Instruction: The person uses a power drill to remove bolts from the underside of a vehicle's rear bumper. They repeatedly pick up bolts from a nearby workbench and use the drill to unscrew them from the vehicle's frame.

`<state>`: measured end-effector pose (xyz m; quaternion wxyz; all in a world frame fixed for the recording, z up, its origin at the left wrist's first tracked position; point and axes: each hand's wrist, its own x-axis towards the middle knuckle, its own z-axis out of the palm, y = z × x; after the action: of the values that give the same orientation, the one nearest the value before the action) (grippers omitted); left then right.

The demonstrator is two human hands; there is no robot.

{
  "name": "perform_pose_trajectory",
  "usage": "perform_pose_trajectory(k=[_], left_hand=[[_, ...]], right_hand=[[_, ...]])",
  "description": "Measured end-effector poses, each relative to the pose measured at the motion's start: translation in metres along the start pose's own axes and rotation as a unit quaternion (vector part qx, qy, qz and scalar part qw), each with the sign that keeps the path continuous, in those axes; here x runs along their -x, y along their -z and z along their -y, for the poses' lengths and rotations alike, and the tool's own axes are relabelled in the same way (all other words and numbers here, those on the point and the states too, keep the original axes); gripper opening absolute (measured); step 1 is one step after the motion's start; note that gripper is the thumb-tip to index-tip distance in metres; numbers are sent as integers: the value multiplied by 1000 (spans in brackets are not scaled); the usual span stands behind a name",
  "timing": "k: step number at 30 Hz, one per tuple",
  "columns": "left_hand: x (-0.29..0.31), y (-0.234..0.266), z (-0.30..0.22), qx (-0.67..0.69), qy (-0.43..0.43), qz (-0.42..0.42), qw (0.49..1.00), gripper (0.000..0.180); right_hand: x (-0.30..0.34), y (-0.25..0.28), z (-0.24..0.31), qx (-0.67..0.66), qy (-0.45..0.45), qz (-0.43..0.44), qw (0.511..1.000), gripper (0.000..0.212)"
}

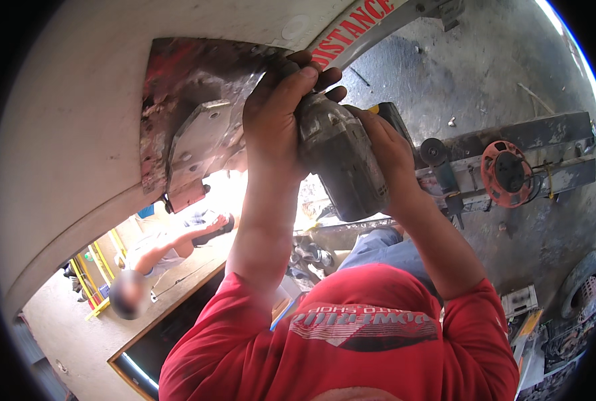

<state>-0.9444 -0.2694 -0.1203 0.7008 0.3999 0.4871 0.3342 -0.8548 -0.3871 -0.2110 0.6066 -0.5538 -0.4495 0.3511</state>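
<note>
Up in front of me, both my arms are raised to a dark grey cordless impact wrench (343, 160) with scuffed housing. My left hand (278, 107) is closed round its front end, thumb and fingers curled there; the very tip is hidden by the fingers. My right hand (386, 150) grips the handle side, its fingers mostly hidden behind the tool. A black and yellow battery (395, 120) shows beyond my right hand. Left of the wrench, a rusty, worn metal bracket (208, 130) lies within a cut-out of a white vehicle panel (77, 134).
A long metal beam (552, 134) lies at the right, with a grinder-like tool (441, 167) and an orange reel (505, 174) on it. A tyre (582, 284) stands at far right. Another person (161, 250) is at the lower left, near a yellow frame (91, 277).
</note>
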Motion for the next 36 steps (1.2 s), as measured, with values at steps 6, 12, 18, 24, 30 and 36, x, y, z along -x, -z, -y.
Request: perform_pose_trajectory(k=[6,12,18,24,30,36], left_hand=[[9,10,0,-2,33,39,999,24],[-17,15,4,171,65,42,982,29],[-18,20,13,183,44,85,978,29],[2,8,6,165,63,83,981,31],[54,22,32,126,109,98,981,29],[98,71,58,44,182,121,975,37]], right_hand=[[10,2,4,31,38,-28,998,69],[7,6,5,-71,3,12,997,59],[9,0,1,48,83,-17,995,50],[22,2,-12,110,0,78,991,35],[91,14,-14,-400,-239,22,885,33],[152,26,-28,291,48,186,937,30]])
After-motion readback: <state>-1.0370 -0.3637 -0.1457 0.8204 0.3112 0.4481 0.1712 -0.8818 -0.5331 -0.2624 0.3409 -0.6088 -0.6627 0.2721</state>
